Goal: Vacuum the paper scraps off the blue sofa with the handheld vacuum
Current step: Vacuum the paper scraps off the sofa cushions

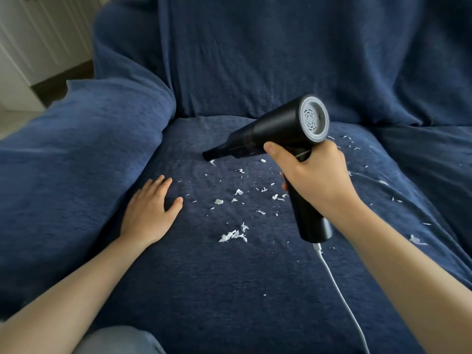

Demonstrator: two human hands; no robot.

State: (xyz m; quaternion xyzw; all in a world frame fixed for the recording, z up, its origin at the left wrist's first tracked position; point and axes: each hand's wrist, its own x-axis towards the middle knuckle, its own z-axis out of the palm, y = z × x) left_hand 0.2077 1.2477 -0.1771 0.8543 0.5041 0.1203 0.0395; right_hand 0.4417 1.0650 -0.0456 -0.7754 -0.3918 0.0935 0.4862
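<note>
From the head view, the right hand point(315, 172) has its fingers wrapped round the grip of the black handheld vacuum point(278, 131), nozzle low over the blue sofa point(204, 277) seat. White paper scraps point(233, 235) lie scattered below it. The left hand point(149, 210) rests flat, fingers spread, near the armrest. A white cable point(339, 290) trails from the handle.

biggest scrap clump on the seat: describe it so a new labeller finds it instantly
Start at the blue sofa seat cushion, between the flat left hand and the black vacuum handle. The clump lies nearer the camera than the other scraps there: a dense white heap, while its neighbours are single flecks.
</note>
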